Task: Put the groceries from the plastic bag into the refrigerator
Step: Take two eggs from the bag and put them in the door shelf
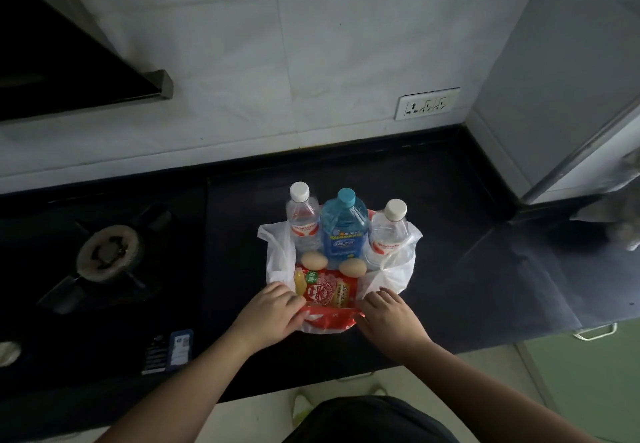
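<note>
Head view: white plastic bag (394,274) sits on black counter (467,269), mouth pulled wide open, just right of the gas hob (104,255). Three bottles stand upright at the bag's far side: clear bottle with white cap on the left (302,219), blue bottle (343,231) in the middle, second clear bottle (388,235) on the right, all touching or nearly so. Two eggs (314,262) lie in front of the bottles, one each side of the blue bottle's base. Red packet (323,292) lies flat at the near side of the bag, nearest the person. Left hand (268,314) grips the packet's near-left corner together with the bag edge, fingers curled over. Right hand (389,318) is at the near-right corner, fingers bent down on bag and packet; which of the two it actually pinches is hard to tell from this angle. Refrigerator (554,79) stands at the right end of the counter, grey side panel facing the bag, door edge visible at far right. Wall socket (427,103) on the tiles behind. Range hood (69,72) upper left.
</note>
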